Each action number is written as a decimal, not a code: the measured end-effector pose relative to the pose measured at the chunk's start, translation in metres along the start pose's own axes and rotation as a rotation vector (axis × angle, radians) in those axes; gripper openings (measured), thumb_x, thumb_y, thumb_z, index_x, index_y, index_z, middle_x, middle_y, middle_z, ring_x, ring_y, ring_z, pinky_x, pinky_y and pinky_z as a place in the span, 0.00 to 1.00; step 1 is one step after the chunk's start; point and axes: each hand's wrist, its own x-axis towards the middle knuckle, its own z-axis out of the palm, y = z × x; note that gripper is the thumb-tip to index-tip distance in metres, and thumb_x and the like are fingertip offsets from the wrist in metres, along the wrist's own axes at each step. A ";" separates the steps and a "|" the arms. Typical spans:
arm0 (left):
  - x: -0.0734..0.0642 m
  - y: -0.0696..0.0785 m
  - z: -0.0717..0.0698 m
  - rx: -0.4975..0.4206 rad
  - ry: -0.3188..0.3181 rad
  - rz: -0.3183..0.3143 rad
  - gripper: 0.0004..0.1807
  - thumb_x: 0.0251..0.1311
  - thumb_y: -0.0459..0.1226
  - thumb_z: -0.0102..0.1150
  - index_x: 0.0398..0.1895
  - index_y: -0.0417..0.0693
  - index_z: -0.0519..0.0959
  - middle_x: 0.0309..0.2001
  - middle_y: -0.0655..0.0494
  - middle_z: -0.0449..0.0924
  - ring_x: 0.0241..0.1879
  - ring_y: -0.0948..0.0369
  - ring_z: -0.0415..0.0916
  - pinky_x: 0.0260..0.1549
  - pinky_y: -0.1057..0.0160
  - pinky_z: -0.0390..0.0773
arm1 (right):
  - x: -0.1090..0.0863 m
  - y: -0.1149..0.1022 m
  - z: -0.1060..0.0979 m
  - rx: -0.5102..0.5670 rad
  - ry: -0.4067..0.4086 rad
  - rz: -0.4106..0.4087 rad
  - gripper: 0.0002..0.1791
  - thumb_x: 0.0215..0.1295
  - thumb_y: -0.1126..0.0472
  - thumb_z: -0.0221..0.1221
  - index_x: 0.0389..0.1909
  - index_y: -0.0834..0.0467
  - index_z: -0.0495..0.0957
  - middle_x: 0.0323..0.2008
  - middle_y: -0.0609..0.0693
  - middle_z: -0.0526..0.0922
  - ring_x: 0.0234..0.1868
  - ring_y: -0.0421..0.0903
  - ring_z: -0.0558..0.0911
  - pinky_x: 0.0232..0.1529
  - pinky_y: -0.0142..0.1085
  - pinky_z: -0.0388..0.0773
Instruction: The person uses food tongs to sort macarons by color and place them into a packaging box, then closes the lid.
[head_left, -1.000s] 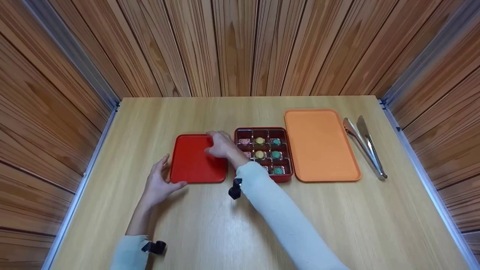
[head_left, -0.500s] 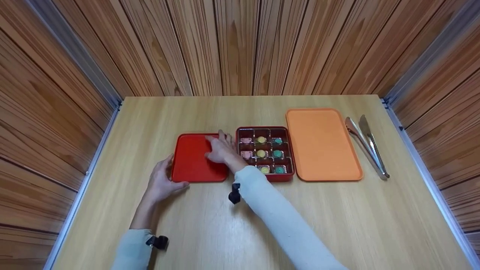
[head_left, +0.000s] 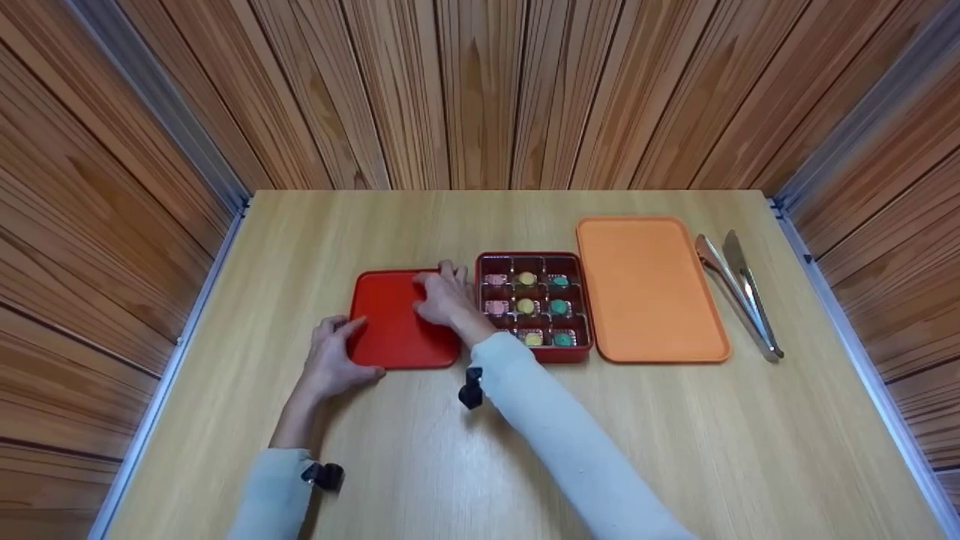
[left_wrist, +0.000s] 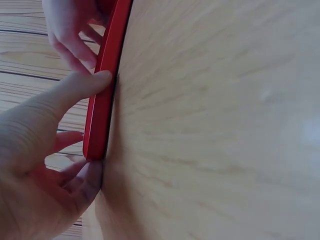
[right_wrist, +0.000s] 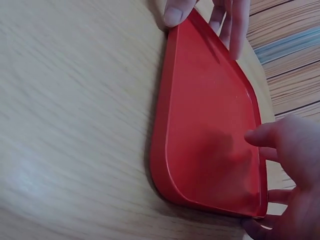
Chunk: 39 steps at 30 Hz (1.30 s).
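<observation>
A shallow red lid [head_left: 397,330] with a raised rim lies hollow side up at the left of the table. My left hand [head_left: 334,361] holds its near-left corner; in the left wrist view the thumb [left_wrist: 100,82] presses the near rim and the fingers bend round the side. At the far-right corner is my right hand [head_left: 448,300], its fingers over the outer edge and its thumb [right_wrist: 260,136] inside the rim. Just right of the lid stands a dark red box [head_left: 586,315] with clear dividers, holding pink, yellow and green sweets [head_left: 559,307].
An orange tray [head_left: 652,292] lies to the right of the box, close against it. Beyond it are metal tongs [head_left: 739,296] near the table's right side. Wooden plank walls [head_left: 480,97] rise behind and at both sides of the table [head_left: 420,450].
My left hand has moved in from beside the lid and taken hold of its near-left corner. The right hand's fingers have spread over the far-right edge. The lid has shifted slightly toward me.
</observation>
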 end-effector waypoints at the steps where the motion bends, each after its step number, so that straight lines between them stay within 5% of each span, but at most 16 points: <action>1: 0.000 0.000 0.001 0.014 -0.002 0.001 0.54 0.59 0.40 0.84 0.88 0.43 0.67 0.85 0.34 0.56 0.82 0.35 0.55 0.77 0.30 0.77 | 0.001 0.000 0.000 0.007 0.005 0.003 0.29 0.78 0.52 0.68 0.78 0.45 0.81 0.86 0.64 0.62 0.80 0.66 0.63 0.80 0.61 0.70; 10: 0.002 0.000 0.005 0.073 0.002 0.030 0.49 0.57 0.40 0.83 0.82 0.39 0.74 0.81 0.33 0.58 0.79 0.36 0.55 0.74 0.31 0.76 | 0.004 0.001 0.002 -0.009 0.044 -0.004 0.28 0.76 0.55 0.70 0.75 0.44 0.84 0.79 0.64 0.68 0.74 0.65 0.65 0.74 0.60 0.75; 16: -0.003 -0.003 0.008 0.067 0.019 0.039 0.49 0.53 0.41 0.83 0.80 0.39 0.76 0.79 0.33 0.59 0.78 0.37 0.55 0.71 0.34 0.76 | 0.002 0.001 0.005 -0.049 -0.002 -0.016 0.31 0.75 0.56 0.70 0.77 0.44 0.82 0.81 0.65 0.64 0.76 0.67 0.64 0.75 0.60 0.74; 31: -0.003 0.001 0.004 -0.066 0.023 0.045 0.52 0.53 0.43 0.85 0.83 0.42 0.74 0.81 0.36 0.54 0.82 0.37 0.55 0.81 0.31 0.69 | -0.011 -0.008 -0.014 -0.152 0.041 -0.077 0.32 0.70 0.56 0.72 0.76 0.40 0.83 0.83 0.62 0.62 0.75 0.65 0.64 0.74 0.58 0.72; 39: -0.005 0.007 0.000 -0.120 0.063 0.077 0.52 0.55 0.41 0.85 0.85 0.46 0.72 0.82 0.38 0.54 0.83 0.40 0.53 0.79 0.31 0.74 | -0.015 -0.012 -0.032 -0.146 0.067 -0.119 0.31 0.71 0.55 0.73 0.75 0.42 0.84 0.83 0.62 0.61 0.76 0.65 0.63 0.71 0.56 0.79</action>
